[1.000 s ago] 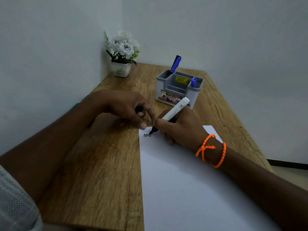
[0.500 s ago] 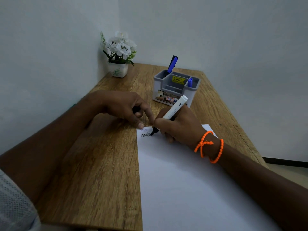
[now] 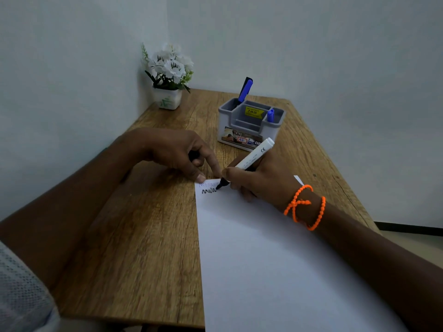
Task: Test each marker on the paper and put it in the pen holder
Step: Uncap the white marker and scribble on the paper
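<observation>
Two hands meet at the far left corner of the paper (image 3: 275, 259) on the wooden bench (image 3: 143, 236) in the head view. Since half a second ago the black zigzag (image 3: 209, 191) has grown longer to the right, and the marker (image 3: 249, 161) tip has moved along with it. The right hand (image 3: 261, 180) has its grip clamped on the white marker barrel, black tip touching the paper at the end of the zigzag; an orange bead bracelet (image 3: 304, 207) circles that wrist. The left hand (image 3: 177, 154) presses a fingertip on the paper's corner, other fingers curled round a dark object, probably the cap (image 3: 193, 155). Faint purple scribble (image 3: 208, 184) lies just above the black one.

Behind the hands stands the grey pen holder (image 3: 249, 125): a blue-capped marker (image 3: 245, 91) leans out of its far left compartment, a second blue cap (image 3: 270, 115) shows in the right compartment. A white flower pot (image 3: 167, 98) sits in the far left corner
</observation>
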